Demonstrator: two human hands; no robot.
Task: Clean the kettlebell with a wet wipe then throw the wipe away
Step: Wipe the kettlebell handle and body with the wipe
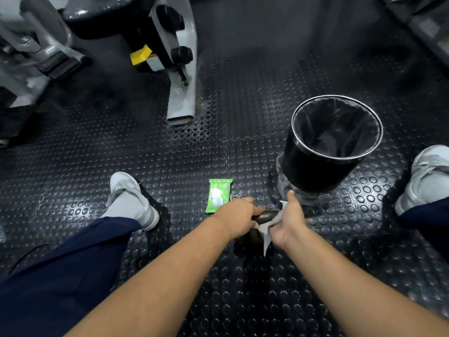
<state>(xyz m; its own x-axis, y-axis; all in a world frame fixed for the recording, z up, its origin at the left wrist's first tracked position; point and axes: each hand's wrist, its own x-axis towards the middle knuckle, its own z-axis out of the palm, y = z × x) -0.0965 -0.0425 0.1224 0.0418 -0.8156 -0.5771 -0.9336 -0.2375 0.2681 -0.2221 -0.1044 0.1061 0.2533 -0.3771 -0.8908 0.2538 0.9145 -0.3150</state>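
Left hand (pixel 239 215) has its fingers wrapped round the kettlebell (pixel 266 216) handle, right hand (pixel 288 221) fingers pinching the white wet wipe (pixel 267 227) against it, green wipes pack (pixel 218 195) just beyond the left fingers, label too blurry to read.

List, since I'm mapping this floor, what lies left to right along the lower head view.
Grey left sneaker → green wet-wipe packet → left hand → right hand → black lined bin → grey right sneaker.

Both bare forearms are stretched forward and down; the left hand (pixel 239 216) is curled closed, the right hand (pixel 288 221) is kept half-open, thumb raised
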